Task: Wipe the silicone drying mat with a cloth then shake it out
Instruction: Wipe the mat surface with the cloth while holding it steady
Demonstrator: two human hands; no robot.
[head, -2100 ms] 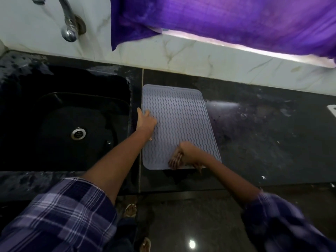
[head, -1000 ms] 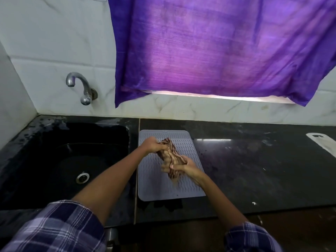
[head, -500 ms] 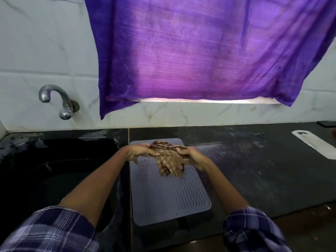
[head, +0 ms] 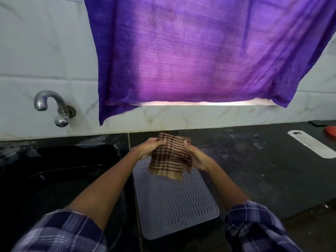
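A grey silicone drying mat [head: 174, 202] with a wavy ribbed surface lies flat on the black counter, just right of the sink. A brown and cream checked cloth [head: 171, 157] hangs spread above the mat's far end. My left hand [head: 151, 147] grips the cloth's upper left edge and my right hand [head: 195, 157] grips its right edge. The cloth's lower edge dangles just above the mat. The mat's far end is hidden behind the cloth and my hands.
A black sink [head: 60, 179] lies to the left, with a metal tap [head: 54, 106] on the white tiled wall. A purple curtain [head: 209, 51] hangs over the window. On the black counter [head: 263, 170] at right lie a white flat object [head: 312, 146] and a red item [head: 331, 130].
The right hand stopped wiping at the mat's near edge and lifted the cloth; the left hand left the mat and took hold of it. Both hands have spread the cloth open above the far end.
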